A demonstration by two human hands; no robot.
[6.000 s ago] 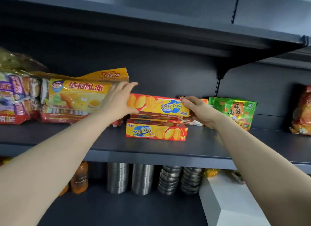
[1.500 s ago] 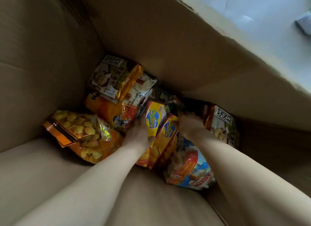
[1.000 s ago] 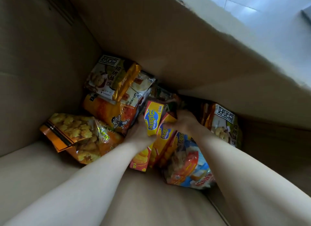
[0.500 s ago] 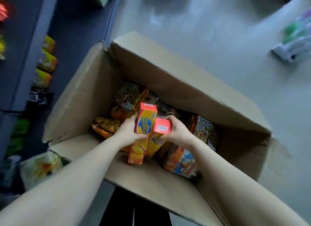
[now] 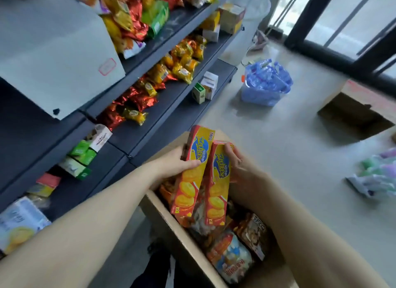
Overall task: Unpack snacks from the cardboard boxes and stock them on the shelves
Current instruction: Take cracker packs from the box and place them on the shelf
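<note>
cardboard box [image 5: 162, 221] still holds snack bags; our left hand [image 5: 173, 165] and right hand [image 5: 240, 165] each grip a cracker box [image 5: 189, 176], shelves [image 5: 171, 103] part stocked.

1. Both bare forearms reach in from the lower edge, the left from about 8 o'clock, the right from about 5 o'clock, converging toward the centre.
2. The left hand [image 5: 174, 165] sits at the centre, wrist straight, thumb laid across the front of a cracker box [image 5: 190, 176] and fingers curled behind it, gripping it near the upper half.
3. The right hand [image 5: 237, 165] is just at 3 o'clock of the left, fingers wrapped over the top end of a second cracker box [image 5: 217, 184], palm against its side.
4. The two hands are close together, held at nearly the same height.
</note>
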